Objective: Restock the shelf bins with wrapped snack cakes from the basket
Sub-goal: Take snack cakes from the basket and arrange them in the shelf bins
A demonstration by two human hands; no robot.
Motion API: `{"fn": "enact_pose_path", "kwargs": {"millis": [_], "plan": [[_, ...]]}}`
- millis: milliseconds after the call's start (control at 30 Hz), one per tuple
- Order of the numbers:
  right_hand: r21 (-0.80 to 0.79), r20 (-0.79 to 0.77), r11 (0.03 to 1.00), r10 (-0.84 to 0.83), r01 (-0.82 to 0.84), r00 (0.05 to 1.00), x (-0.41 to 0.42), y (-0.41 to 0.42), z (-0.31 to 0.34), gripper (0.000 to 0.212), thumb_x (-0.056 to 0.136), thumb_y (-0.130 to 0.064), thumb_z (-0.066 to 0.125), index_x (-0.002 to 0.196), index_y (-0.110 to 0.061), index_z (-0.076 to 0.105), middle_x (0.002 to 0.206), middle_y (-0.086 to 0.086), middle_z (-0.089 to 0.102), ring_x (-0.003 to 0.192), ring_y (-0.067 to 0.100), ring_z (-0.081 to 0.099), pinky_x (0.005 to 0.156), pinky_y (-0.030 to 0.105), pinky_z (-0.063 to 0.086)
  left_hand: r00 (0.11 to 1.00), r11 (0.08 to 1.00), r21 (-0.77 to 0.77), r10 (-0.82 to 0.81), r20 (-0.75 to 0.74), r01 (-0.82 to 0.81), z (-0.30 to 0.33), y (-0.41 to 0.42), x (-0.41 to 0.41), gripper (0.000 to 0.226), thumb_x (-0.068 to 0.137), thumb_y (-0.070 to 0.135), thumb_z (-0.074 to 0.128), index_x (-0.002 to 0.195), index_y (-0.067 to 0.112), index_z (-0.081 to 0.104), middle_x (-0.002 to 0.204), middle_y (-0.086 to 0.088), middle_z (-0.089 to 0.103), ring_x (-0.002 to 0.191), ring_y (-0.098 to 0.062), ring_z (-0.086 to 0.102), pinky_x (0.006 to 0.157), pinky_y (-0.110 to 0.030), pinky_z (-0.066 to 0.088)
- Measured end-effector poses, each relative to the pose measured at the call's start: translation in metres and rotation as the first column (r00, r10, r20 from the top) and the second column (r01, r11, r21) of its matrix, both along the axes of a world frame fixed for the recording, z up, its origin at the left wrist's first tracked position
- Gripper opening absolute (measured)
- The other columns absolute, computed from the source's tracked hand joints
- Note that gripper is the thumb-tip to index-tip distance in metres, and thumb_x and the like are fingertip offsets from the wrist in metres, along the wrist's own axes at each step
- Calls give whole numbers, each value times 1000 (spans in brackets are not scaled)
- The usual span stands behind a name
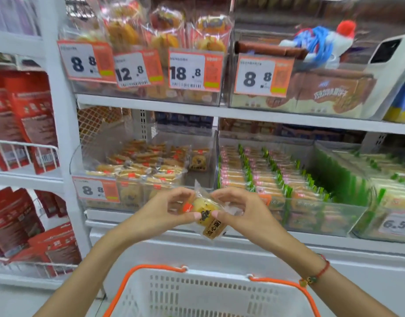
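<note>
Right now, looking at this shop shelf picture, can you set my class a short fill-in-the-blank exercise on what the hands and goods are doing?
1. The snack cake is held by ____ hands, the left hand and right hand.
2. The basket has ____ handles.
3. The price tag on the clear bin behind the left hand reads ____.
4. A red string bracelet is on the ____ wrist.

Missing words: both; orange; 8.8; right

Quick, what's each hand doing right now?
Left hand: grip closed, pinching the wrapped snack cake.
Right hand: grip closed on the same cake's wrapper.
</note>
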State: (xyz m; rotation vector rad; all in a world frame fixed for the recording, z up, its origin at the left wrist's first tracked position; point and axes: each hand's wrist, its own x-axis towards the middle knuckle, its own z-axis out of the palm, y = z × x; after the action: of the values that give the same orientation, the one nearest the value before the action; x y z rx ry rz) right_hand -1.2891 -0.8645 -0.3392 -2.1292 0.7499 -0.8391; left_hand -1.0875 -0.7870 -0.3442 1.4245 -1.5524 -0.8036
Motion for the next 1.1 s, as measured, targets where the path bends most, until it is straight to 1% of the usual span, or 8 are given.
{"fn": "enact_pose_path", "kwargs": {"millis": [133,300,400,500,567,633,833,1100], "plan": [[-134,35,990,47,-42,998,15,-15,32,25,90,-30,62,116,-28,63,108,-16,64,101,-5,57,84,16,48,996,993,-113,46,76,-37,42,-10,13,30,73,24,75,102,26,67,97,12,72,90,-5,69,75,-18,54],[-312,-142,934,-225,172,964,28,-57,33,62,93,-55,43,147,-27,29,148,-6,38,135,11,35,109,35,35,924,892,-245,380,-45,-379,55,-40,45,37,79,30,74,113,20,64,101,12,68,95,-3,64,74,-11,49],[-431,-353,896,-277,107,894,41,-75,19,77,91,-60,44,152,-28,10,156,-1,25,139,18,31,107,36,33,885,859,-246,466,8,-450,51,-69,59,45,79,34,74,120,18,60,112,6,65,105,-14,61,96,-34,48],[-483,-368,868,-322,116,872,47,-81,7,76,92,-54,45,152,-33,4,138,1,48,104,20,54,72,27,37,845,842,-273,514,147,-465,47,-102,60,47,79,40,75,120,23,59,117,5,65,107,-18,61,98,-42,46],[-510,-345,849,-348,137,872,47,-82,5,76,92,-50,45,152,-34,2,107,-5,55,78,13,48,55,20,26,774,827,-335,550,313,-452,45,-122,59,50,80,41,73,125,25,57,119,5,65,109,-21,61,94,-39,48],[-519,-331,842,-356,146,874,48,-80,5,77,90,-48,45,152,-34,2,76,-15,40,63,3,36,49,18,19,694,833,-380,549,466,-403,42,-138,59,46,83,37,72,125,29,56,120,2,65,109,-27,61,89,-37,49],[-540,-333,827,-383,160,862,50,-80,4,77,88,-46,46,151,-36,3,69,-17,30,64,4,33,53,16,20,696,936,-212,350,627,-280,25,-198,71,48,83,34,71,126,32,50,127,2,57,115,-26,55,94,-38,46],[-563,-317,812,-384,154,867,50,-85,-1,77,87,-46,44,150,-38,0,72,-19,30,77,8,38,58,13,21,386,928,-260,350,854,-265,6,-249,53,40,85,23,69,123,17,58,126,-8,57,115,-28,53,92,-37,45]]}}
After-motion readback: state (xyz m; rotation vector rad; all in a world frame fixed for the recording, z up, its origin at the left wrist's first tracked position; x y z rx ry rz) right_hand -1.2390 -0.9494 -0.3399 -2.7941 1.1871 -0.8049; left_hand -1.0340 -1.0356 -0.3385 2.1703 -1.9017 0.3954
